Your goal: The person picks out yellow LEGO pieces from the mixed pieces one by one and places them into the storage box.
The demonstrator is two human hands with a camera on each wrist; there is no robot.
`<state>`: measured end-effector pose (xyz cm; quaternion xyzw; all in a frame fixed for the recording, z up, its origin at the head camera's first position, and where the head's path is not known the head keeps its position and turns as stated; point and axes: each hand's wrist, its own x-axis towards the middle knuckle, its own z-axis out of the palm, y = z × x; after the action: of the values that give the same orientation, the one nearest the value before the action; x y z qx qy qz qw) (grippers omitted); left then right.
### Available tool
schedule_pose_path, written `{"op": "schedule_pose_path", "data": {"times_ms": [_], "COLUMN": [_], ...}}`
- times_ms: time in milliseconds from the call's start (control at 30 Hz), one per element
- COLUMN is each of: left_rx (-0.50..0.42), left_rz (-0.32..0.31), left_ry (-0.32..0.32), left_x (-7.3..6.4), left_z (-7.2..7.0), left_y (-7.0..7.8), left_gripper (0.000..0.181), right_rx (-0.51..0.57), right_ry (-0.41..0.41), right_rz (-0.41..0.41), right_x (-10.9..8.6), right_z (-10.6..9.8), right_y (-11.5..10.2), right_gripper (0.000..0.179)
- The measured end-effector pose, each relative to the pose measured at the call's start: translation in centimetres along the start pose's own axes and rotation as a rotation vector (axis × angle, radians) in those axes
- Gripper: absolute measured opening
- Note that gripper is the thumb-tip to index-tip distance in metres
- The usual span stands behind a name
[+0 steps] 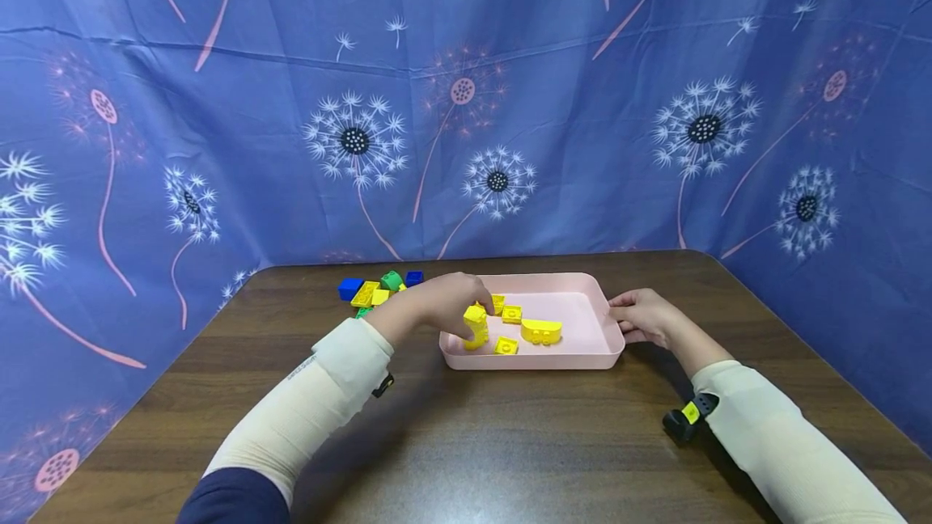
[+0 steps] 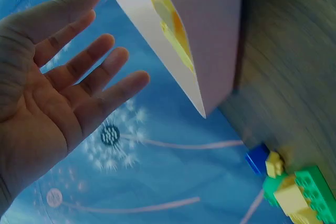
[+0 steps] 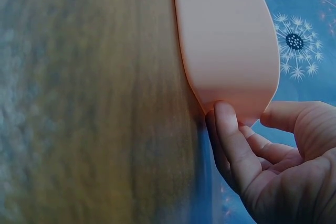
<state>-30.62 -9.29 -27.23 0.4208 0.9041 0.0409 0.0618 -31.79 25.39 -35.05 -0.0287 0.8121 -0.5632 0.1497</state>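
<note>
A shallow pink tray (image 1: 539,362) stands on the table with several yellow toy building blocks in it. My left hand (image 1: 446,303) is over the tray's left end, above a yellow block (image 1: 476,327); its fingers are spread and hold nothing in the left wrist view. A rounded yellow block (image 1: 541,331) lies further right in the tray, near small square blocks (image 1: 506,345). At the right end, my right hand (image 1: 648,316) grips the tray. In the right wrist view its thumb is at the rim and its fingertips (image 3: 226,114) are against the outer wall low down.
Left of the tray a loose pile holds blue (image 1: 351,289), green (image 1: 391,280) and yellow blocks (image 1: 365,294), partly behind the left forearm. The brown wooden table (image 1: 510,443) ends at the back against a blue dandelion-patterned cloth (image 1: 582,144).
</note>
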Motion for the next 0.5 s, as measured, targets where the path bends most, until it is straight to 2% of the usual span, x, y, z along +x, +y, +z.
{"op": "schedule_pose_path", "data": {"times_ms": [133, 267, 367, 500], "left_rx": [-0.02, -0.035, -0.035, -0.043], "left_rz": [-0.049, -0.047, -0.043, -0.096], "left_ry": [0.041, 0.092, 0.109, 0.11], "left_x": [-1.7, -3.1, -3.7, -4.2], "left_z": [-0.4, -0.8, -1.2, -1.6], "left_y": [-1.2, -2.6, -3.6, -5.0], "left_gripper": [0.046, 0.044, 0.043, 0.043], "right_rx": [-0.004, -0.001, 0.001, 0.014], "right_ry": [0.0, -0.003, -0.004, -0.009], "right_rz": [0.005, 0.007, 0.003, -0.003], "right_x": [0.0, 0.0, 0.0, 0.0], "right_z": [0.0, 0.0, 0.1, 0.1], "right_y": [-0.1, -0.2, -0.1, 0.0], "right_gripper": [0.045, 0.046, 0.046, 0.045]}}
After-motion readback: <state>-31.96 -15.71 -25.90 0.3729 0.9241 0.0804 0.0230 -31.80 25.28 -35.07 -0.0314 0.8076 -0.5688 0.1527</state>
